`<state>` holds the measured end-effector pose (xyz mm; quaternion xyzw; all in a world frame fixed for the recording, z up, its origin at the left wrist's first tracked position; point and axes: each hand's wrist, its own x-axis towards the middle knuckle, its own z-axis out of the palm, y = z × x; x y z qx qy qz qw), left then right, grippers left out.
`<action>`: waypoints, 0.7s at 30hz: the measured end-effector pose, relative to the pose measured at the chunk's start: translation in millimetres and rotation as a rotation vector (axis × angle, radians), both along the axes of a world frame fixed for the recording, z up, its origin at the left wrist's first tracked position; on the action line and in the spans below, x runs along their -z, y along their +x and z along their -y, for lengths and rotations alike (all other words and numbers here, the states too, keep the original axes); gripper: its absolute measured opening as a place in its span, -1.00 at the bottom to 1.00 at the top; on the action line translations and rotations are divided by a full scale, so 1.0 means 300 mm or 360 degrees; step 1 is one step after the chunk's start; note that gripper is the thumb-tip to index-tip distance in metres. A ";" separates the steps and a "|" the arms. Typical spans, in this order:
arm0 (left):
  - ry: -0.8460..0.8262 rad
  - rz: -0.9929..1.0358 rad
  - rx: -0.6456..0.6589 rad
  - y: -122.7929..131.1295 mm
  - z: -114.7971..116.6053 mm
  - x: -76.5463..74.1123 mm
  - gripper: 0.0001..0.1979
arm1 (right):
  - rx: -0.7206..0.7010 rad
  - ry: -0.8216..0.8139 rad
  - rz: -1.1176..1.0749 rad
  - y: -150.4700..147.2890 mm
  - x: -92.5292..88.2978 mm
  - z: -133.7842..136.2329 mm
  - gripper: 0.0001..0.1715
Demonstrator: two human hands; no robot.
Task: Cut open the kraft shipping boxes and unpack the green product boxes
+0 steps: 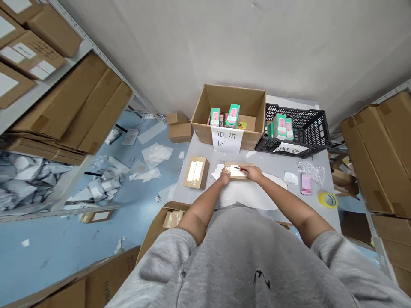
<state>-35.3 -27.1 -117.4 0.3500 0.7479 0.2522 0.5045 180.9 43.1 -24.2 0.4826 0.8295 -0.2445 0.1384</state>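
Small cardboard box (240,167) lies flat on the counter (272,164), on white paper (247,194), with a white label on top. Left hand (224,176) sits on the box's near corner, fingers curled over it. Right hand (252,173) makes a narrow pinch around a thin dark tool (239,168), its tip at the label. Just left sits a taped box (195,172). Farther off stand an open carton (231,96) holding green-and-pink packages (233,114) and a black crate (297,128). A yellow tape roll (328,199) lies right.
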 end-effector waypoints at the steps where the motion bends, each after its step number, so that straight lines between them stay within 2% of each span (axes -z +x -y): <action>1: -0.0001 0.0004 0.0002 0.000 0.000 -0.002 -0.42 | -0.0046 -0.0011 0.0011 -0.032 0.004 0.000 -0.39; 5: -0.0012 0.0014 0.0013 0.001 0.004 -0.003 -0.44 | -0.0192 -0.0053 0.0091 -0.106 0.021 0.009 -0.38; 10: -0.0026 0.0007 0.0008 0.006 0.009 0.008 -0.46 | -0.0175 -0.0031 0.0162 -0.112 0.037 0.023 -0.36; 15: -0.0039 0.0000 0.0020 0.007 0.008 0.014 -0.51 | -0.0260 -0.0023 0.0226 -0.115 0.032 0.029 -0.34; 21: -0.0037 -0.0013 0.0033 0.003 0.007 0.024 -0.52 | -0.0159 -0.0053 0.0283 -0.141 0.002 0.057 -0.23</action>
